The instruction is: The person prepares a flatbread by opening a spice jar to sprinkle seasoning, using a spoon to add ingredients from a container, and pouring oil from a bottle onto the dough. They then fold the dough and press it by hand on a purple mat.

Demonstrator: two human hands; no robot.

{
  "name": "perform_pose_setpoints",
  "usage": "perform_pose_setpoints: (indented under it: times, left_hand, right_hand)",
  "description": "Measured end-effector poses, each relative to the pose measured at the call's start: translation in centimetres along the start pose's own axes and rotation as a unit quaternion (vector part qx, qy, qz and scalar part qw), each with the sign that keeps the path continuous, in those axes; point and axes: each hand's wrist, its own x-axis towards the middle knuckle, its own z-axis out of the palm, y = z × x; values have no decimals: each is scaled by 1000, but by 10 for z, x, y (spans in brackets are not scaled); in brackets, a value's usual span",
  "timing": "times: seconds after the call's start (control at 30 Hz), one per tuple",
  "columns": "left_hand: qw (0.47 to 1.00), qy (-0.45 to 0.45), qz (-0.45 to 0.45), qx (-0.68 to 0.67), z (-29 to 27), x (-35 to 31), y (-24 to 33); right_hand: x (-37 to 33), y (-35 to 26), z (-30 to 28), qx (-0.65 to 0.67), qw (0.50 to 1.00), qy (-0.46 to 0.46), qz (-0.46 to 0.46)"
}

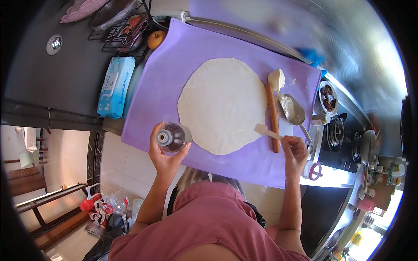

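Observation:
My left hand (167, 152) is wrapped round a clear plastic bottle (177, 138), its grey open mouth tilted up toward me. Held at the left front edge of the purple mat, the bottle is beside a large, thin round sheet of dough (223, 106). In the fingers of my right hand (294, 150) is the handle of a small pale brush (262, 129) with a flat head. That head hovers at or just over the dough's right edge; whether they touch, I cannot tell. The brush's handle crosses in front of a wooden rolling pin (272, 115).
The purple mat (156, 87) covers the worktop. Right of the dough lie a lump of dough (276, 79) and a metal scoop with flour (292, 109). Farther right are a plate of dark food (328, 98) and a stove (335, 130). A blue wipes pack (116, 87) and an apple (156, 39) sit left.

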Motion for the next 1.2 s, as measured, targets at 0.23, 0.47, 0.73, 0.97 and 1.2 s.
perform_pose_setpoints:
  times: [0.23, 0.47, 0.73, 0.97, 1.2]
  left_hand:
    - [1000, -5, 12, 17, 6, -2, 2]
    - [1000, 3, 14, 9, 6, -7, 2]
    - [1000, 24, 5, -17, 3, -15, 2]
    - [1000, 23, -5, -14, 0, -19, 5]
    - [1000, 28, -9, -9, -5, -17, 5]
  right_hand:
    - [26, 10, -14, -47, 996, 70, -16]
    - [78, 17, 11, -26, 990, 91, -102]
    - [128, 11, 48, 20, 995, 71, -74]
    - [168, 1, 95, 28, 994, 60, -85]
    - [163, -9, 139, 97, 991, -19, -91]
